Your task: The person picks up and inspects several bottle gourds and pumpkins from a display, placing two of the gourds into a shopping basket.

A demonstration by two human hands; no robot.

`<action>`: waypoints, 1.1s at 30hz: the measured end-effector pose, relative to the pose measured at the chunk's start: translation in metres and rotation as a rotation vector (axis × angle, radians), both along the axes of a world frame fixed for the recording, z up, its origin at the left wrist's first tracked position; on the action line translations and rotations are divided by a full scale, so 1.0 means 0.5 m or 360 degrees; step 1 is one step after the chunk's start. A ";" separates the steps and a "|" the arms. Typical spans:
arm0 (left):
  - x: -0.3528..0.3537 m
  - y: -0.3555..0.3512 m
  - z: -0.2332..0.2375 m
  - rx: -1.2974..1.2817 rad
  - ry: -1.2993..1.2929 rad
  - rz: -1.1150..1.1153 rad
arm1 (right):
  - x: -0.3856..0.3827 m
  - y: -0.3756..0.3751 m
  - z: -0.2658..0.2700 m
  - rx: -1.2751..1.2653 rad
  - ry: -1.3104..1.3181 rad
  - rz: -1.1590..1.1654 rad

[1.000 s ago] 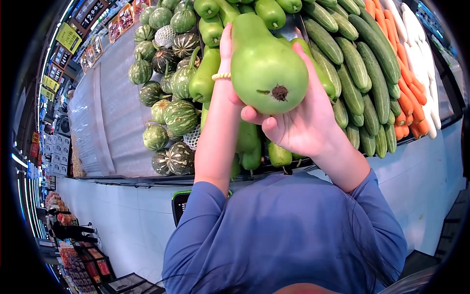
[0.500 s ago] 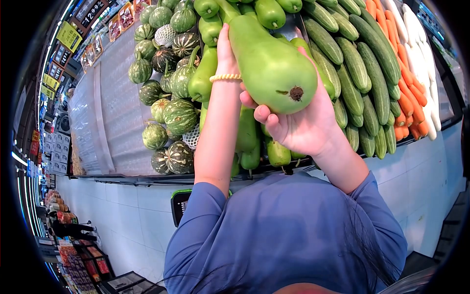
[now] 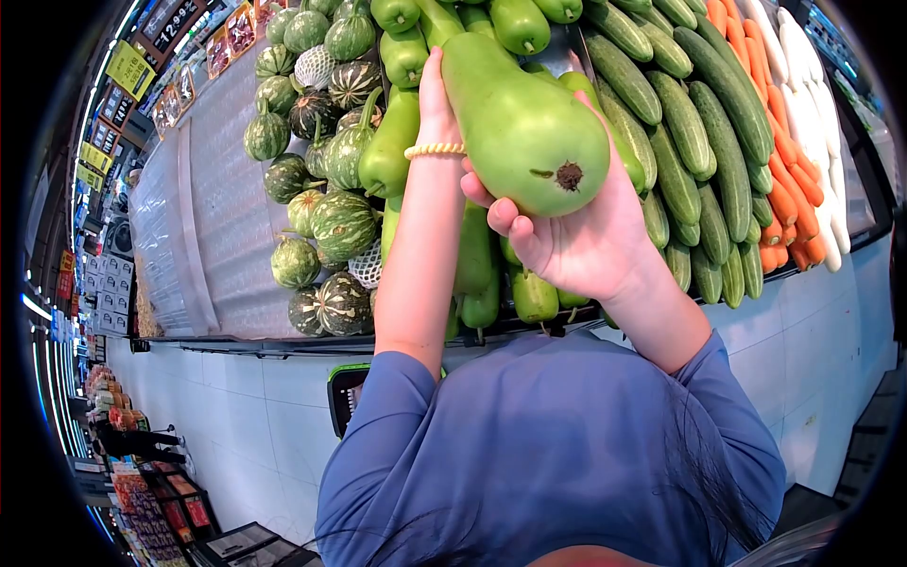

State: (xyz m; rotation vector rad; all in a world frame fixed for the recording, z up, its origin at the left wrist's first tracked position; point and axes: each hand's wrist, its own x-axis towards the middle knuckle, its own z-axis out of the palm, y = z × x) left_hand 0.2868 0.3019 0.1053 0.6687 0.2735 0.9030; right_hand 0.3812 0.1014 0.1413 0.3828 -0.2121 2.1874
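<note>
A large pale green bottle gourd (image 3: pixel 539 123) is held up in both hands over the produce stand, its brown-scarred blunt end facing me. My left hand (image 3: pixel 437 102), with a yellow twisted band at the wrist, lies along the gourd's narrower upper side; most of its fingers are hidden behind it. My right hand (image 3: pixel 586 241) cups the broad end from below and the right, its fingertips curling into view at the lower left. More bottle gourds (image 3: pixel 472 255) lie beneath and around my hands.
Small striped pumpkins (image 3: pixel 350 224) are piled to the left, beside a plastic-covered display surface (image 3: pixel 217 227). Cucumbers (image 3: pixel 680 123), carrots (image 3: pixel 784 175) and white radishes (image 3: pixel 820 123) fill the right side. A green-rimmed black basket (image 3: pixel 345 392) is by my left elbow. A person (image 3: pixel 137 442) stands far left.
Almost nothing differs. The gourd has tipped very slightly in my hands, and the stand has shifted a touch leftward in view.
</note>
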 end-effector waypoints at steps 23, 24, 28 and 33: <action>-0.118 -0.134 0.145 0.0738 -0.0449 0.0490 | -0.012 -0.019 -0.092 0.0464 -0.1119 -0.0094; -0.121 -0.128 0.142 0.0751 -0.0435 0.0476 | -0.013 -0.016 -0.095 0.0456 -0.1074 -0.0064; -0.124 -0.111 0.122 0.0670 -0.0415 0.0410 | -0.015 -0.008 -0.098 0.0353 -0.1007 -0.0051; -0.130 -0.091 0.098 0.0685 -0.0419 0.0303 | -0.013 -0.005 -0.104 0.0303 -0.0941 -0.0072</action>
